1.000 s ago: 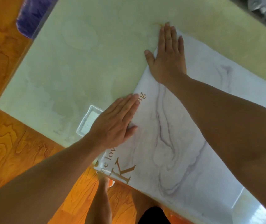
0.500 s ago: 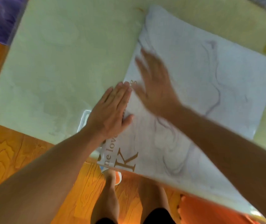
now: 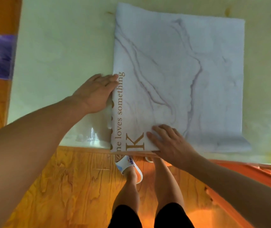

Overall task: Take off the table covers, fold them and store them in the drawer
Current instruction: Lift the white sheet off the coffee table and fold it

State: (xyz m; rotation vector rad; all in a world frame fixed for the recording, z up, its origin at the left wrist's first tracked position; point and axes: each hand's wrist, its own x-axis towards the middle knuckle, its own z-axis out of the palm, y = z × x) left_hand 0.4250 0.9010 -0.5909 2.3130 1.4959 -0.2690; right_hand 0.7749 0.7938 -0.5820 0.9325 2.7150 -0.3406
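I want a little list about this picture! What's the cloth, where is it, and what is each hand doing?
cloth: folded table cover, pale marble pattern with gold letters
where: flat on the table, near edge by the front rim
left hand: at the cover's left edge, fingertips touching it
right hand: fingers resting on the cover's near edge
floor: orange wood floor, purple thing beyond the table

Single head-worn view, steeply downward, close over the table (image 3: 57, 46) edge and floor (image 3: 74, 186).
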